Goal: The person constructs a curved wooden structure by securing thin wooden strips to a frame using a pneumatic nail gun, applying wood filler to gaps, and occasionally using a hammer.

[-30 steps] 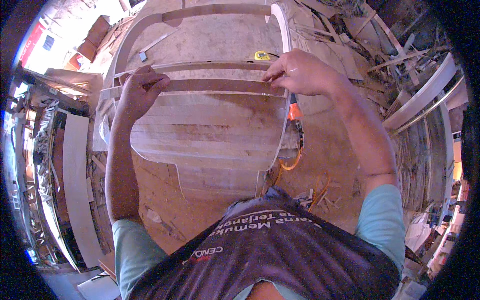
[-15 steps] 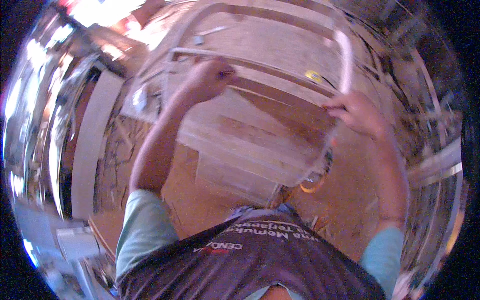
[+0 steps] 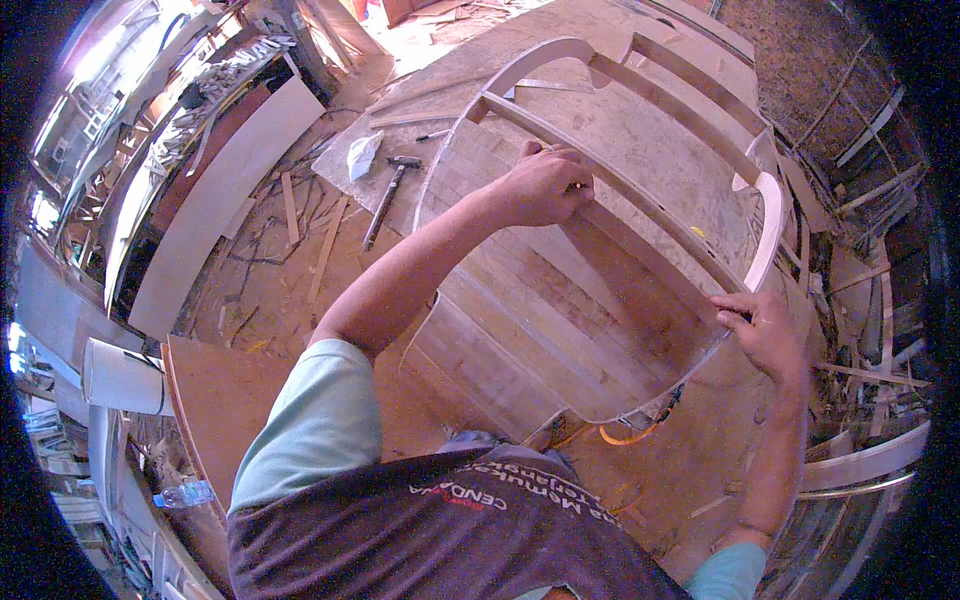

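Note:
A large wooden frame with rounded, curved ends [image 3: 768, 225] stands in front of me, with a panel of narrow wooden strips [image 3: 540, 285] on its near side. A long wooden rail [image 3: 630, 190] crosses it above the panel. My left hand [image 3: 550, 187] is closed at the rail, its fingers curled; whatever is inside them, if anything, is hidden. At the rail's right end, beside the curved end piece, my right hand [image 3: 760, 328] pinches the wood between thumb and fingers.
A hammer [image 3: 390, 203] and a crumpled white piece [image 3: 363, 157] lie left of the frame. An orange hose [image 3: 630, 437] runs under the panel. Curved boards [image 3: 225, 205] lean at far left; wood scraps [image 3: 865, 290] crowd the right. A plastic bottle [image 3: 186, 494] lies lower left.
The view has swung, so the frame now appears turned clockwise and farther right, and is less blurred. Both hands stay at the rail, close to the same places.

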`<state>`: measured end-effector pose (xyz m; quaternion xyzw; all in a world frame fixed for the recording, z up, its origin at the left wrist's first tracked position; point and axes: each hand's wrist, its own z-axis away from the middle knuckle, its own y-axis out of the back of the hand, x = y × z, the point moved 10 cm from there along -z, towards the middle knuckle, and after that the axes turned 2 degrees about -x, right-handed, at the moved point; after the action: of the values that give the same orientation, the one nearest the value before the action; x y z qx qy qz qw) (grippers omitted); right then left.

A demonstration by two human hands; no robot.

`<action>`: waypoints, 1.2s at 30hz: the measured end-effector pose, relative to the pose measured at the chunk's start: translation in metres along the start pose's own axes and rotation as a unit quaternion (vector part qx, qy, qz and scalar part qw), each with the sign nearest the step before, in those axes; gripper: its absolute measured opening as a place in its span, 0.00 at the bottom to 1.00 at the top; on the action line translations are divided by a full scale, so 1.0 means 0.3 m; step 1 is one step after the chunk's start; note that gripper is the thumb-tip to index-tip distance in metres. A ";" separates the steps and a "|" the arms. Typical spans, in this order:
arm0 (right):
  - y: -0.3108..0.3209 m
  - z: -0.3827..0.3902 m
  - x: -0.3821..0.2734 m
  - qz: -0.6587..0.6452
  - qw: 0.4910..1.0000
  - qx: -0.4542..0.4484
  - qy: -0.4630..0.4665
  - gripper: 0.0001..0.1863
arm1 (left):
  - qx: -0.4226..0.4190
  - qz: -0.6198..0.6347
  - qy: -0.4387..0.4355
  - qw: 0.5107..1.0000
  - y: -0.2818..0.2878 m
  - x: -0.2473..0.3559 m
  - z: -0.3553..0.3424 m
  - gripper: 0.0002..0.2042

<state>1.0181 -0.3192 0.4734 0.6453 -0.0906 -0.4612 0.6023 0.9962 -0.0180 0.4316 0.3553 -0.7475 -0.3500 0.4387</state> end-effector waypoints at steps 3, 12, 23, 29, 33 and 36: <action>0.000 0.004 0.006 -0.010 1.000 0.010 -0.013 0.15 | -0.014 0.021 0.032 0.999 -0.021 -0.028 -0.008 0.08; -0.029 -0.023 0.108 0.045 0.999 -0.009 -0.030 0.15 | -0.028 -0.055 -0.002 0.998 -0.020 0.163 -0.037 0.21; -0.032 -0.021 0.080 0.066 0.997 -0.039 -0.006 0.21 | -0.119 -0.010 -0.055 0.991 -0.298 0.625 -0.195 0.15; 0.060 0.051 0.074 0.023 0.982 0.159 0.098 0.12 | -0.215 0.041 0.021 0.975 -0.386 0.594 -0.214 0.16; 0.063 0.221 0.282 -0.274 0.908 0.314 -0.038 0.09 | -0.234 0.059 0.035 0.970 -0.403 0.576 -0.210 0.16; -0.109 0.267 0.351 -0.437 0.832 0.325 -0.105 0.09 | -0.197 0.075 0.012 0.977 -0.396 0.577 -0.218 0.15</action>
<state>1.0060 -0.4372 0.4062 0.7238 -0.0062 -0.6853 0.0802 1.0192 -0.2366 0.4270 0.2092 -0.6828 -0.4523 0.5343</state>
